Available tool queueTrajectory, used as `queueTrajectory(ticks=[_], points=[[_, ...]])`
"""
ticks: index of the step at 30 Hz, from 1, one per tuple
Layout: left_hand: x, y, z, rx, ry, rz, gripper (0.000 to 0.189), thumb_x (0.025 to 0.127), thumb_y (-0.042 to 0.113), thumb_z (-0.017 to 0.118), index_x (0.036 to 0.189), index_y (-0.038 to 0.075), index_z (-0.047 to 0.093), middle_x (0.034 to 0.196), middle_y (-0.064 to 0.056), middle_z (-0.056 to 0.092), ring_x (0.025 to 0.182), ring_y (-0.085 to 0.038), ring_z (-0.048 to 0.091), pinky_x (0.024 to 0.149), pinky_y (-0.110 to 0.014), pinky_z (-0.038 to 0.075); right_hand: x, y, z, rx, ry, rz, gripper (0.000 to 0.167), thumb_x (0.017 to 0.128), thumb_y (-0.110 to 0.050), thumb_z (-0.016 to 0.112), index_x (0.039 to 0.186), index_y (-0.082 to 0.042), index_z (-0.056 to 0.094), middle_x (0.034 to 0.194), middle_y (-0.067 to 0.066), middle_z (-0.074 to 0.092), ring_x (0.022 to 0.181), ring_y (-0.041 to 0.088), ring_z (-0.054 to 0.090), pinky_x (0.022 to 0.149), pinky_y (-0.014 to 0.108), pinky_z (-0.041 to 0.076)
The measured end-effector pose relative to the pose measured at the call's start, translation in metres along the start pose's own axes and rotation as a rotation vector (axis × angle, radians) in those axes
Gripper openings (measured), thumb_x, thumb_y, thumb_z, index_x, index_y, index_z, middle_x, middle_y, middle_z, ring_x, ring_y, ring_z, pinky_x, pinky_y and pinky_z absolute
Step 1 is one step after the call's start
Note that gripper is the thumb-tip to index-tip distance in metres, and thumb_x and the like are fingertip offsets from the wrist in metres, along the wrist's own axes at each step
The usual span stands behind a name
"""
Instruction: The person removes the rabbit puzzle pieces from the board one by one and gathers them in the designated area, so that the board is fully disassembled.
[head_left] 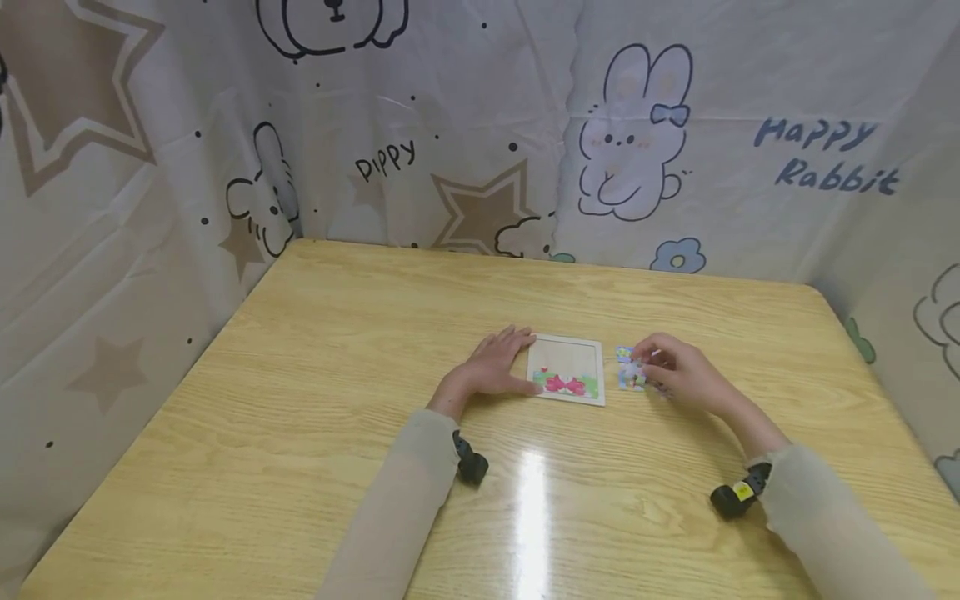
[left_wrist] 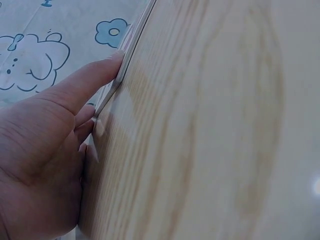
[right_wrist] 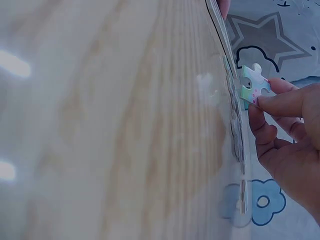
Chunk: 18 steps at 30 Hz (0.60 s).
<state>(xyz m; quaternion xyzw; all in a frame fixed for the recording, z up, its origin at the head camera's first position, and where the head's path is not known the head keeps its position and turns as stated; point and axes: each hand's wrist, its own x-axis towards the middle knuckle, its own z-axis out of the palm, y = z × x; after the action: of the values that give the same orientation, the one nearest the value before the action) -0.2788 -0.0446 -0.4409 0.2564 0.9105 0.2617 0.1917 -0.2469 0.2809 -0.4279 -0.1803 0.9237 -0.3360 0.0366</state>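
Note:
A light wooden jigsaw puzzle board [head_left: 567, 354] with a raised border lies on the table. Along its near side, fitted pieces [head_left: 573, 386] show green with a pink-red shape. My left hand [head_left: 497, 364] rests at the board's left side, fingers extended, its thumb [left_wrist: 97, 75] touching the near-left corner in the left wrist view. To the right of the board, my right hand [head_left: 690, 379] is over loose pieces [head_left: 625, 382]. Between thumb and fingers it pinches a pale puzzle piece [right_wrist: 255, 82] with pink dots, raised off the table in the right wrist view.
The wooden table [head_left: 360, 350] extends around the board, with a bright light reflection in front of it. Printed cloth [head_left: 480, 100] hangs along the back and both sides. Each wrist carries a small black camera [head_left: 471, 462].

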Motion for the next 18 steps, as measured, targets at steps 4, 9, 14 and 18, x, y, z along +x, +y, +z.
queueTrajectory(ticks=[4, 9, 14, 18], points=[[0.000, -0.001, 0.000, -0.003, 0.001, 0.002, 0.091, 0.087, 0.048, 0.068, 0.157, 0.015, 0.021, 0.167, -0.002, 0.011, 0.156, -0.022, -0.001, 0.128, -0.042, -0.002, -0.007, 0.003, -0.005, 0.001, 0.021, 0.000, 0.018, 0.095, -0.002, 0.059, 0.111, -0.008, 0.064, 0.115, 0.013, 0.065, 0.097, 0.010, 0.059, 0.081, 0.015, 0.050], [0.000, -0.001, 0.000, -0.001, 0.008, 0.004, 0.091, 0.086, 0.048, 0.068, 0.157, 0.015, 0.022, 0.167, -0.002, 0.011, 0.156, -0.022, -0.001, 0.128, -0.042, -0.002, -0.016, 0.010, -0.010, 0.003, 0.050, 0.006, 0.019, 0.094, -0.001, 0.059, 0.111, -0.007, 0.065, 0.115, 0.014, 0.065, 0.096, -0.004, 0.054, 0.081, 0.011, 0.049], [-0.001, 0.000, 0.000, 0.000, 0.007, 0.002, 0.091, 0.087, 0.048, 0.068, 0.157, 0.015, 0.022, 0.167, -0.002, 0.011, 0.156, -0.022, -0.001, 0.129, -0.042, -0.002, -0.025, 0.019, -0.015, -0.011, 0.064, 0.023, 0.017, 0.096, -0.004, 0.058, 0.111, -0.008, 0.065, 0.114, 0.012, 0.065, 0.093, -0.007, 0.054, 0.080, 0.011, 0.048], [0.000, 0.000, 0.001, 0.000, 0.003, -0.001, 0.090, 0.087, 0.049, 0.068, 0.157, 0.016, 0.021, 0.167, -0.002, 0.011, 0.156, -0.022, -0.001, 0.129, -0.042, -0.001, -0.032, 0.024, -0.020, -0.038, 0.073, 0.036, 0.017, 0.096, -0.005, 0.058, 0.111, -0.008, 0.065, 0.116, 0.012, 0.065, 0.092, -0.009, 0.053, 0.079, 0.010, 0.048]])
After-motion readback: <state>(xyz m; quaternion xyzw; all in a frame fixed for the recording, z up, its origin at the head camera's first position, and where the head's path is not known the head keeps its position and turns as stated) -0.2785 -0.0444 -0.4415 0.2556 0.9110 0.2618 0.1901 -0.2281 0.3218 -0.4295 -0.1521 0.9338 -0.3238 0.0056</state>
